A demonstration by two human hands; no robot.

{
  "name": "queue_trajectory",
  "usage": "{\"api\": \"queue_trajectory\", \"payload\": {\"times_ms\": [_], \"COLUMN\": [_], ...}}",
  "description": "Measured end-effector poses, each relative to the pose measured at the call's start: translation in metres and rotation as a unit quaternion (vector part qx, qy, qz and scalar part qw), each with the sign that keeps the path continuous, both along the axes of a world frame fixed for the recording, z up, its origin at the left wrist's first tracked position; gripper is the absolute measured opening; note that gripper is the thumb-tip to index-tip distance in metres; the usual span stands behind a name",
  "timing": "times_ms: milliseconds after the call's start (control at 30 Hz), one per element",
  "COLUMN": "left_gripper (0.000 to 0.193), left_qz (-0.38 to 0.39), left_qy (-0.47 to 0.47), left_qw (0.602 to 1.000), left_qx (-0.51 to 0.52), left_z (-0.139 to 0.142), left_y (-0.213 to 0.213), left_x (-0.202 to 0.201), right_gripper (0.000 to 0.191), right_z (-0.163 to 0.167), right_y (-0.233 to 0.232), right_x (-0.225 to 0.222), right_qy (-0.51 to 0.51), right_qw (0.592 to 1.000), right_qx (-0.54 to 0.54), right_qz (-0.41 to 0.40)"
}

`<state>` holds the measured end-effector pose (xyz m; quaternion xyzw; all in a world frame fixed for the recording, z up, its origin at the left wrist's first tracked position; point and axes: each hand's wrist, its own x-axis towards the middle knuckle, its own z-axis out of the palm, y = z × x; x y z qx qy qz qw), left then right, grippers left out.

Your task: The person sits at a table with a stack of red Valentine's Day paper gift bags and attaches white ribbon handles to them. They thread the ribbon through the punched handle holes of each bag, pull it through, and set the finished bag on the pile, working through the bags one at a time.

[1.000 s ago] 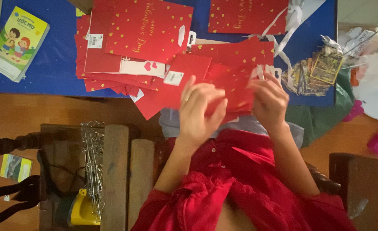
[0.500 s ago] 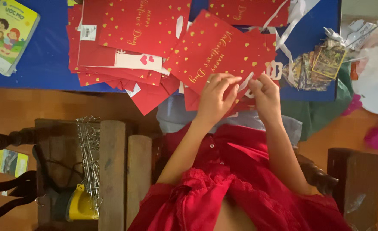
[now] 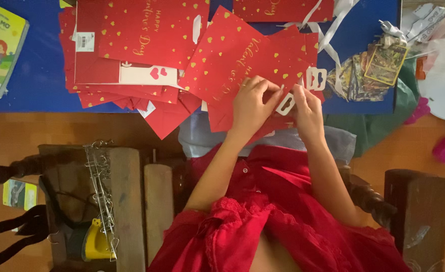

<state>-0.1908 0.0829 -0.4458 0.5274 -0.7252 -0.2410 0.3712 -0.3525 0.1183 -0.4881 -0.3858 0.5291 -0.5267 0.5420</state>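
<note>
My left hand [image 3: 251, 105] and my right hand [image 3: 307, 107] both grip a flat red paper bag [image 3: 235, 60] dotted with gold hearts, tilted over the blue table's near edge. Between the two hands, at the bag's lower edge, shows a white handle cut-out tab [image 3: 285, 103], pinched by the fingers. A second white tab [image 3: 315, 78] lies just beyond my right hand. A stack of the same red bags [image 3: 132, 45] lies to the left on the blue table [image 3: 41, 75].
A children's picture book [image 3: 0, 45] lies at the table's far left. White ribbon [image 3: 333, 25] and shiny trading-card packets [image 3: 378, 65] lie at the right, beside a white plastic bag [image 3: 441, 80]. A wooden chair [image 3: 127, 201] holds a metal wire rack [image 3: 99, 181].
The red bag I hold has been lifted and turned, so its gold-printed front now faces up. Both hands have shifted to its lower edge, around the white tab.
</note>
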Motion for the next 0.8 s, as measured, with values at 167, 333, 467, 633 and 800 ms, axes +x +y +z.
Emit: {"api": "queue_trajectory", "payload": {"times_ms": [167,333,467,633,800], "left_gripper": [0.015,0.013,0.011,0.010,0.011], "left_qz": [0.001,-0.029,-0.081,-0.123,-0.140], "left_qy": [0.113,0.149,0.232,0.211,0.192], "left_qw": [0.991,0.985,0.954,0.957,0.959], "left_qx": [0.075,0.077,0.172,0.160,0.151], "left_z": [-0.005,-0.009,-0.007,0.008,0.022], "left_y": [0.005,0.007,0.009,0.018,0.027], "left_x": [0.003,0.014,0.027,0.037,0.036], "right_gripper": [0.037,0.044,0.033,0.030,0.025], "right_z": [0.015,0.005,0.008,0.035,0.058], "right_y": [-0.002,0.003,0.006,0.006,0.003], "right_x": [0.001,0.006,0.005,0.018,0.021], "right_qy": [-0.141,0.106,0.245,0.248,0.262], "right_qw": [0.989,0.987,0.956,0.956,0.945], "right_qx": [0.023,-0.123,-0.151,-0.150,-0.193], "right_qz": [-0.035,0.001,0.062,0.043,0.044]}}
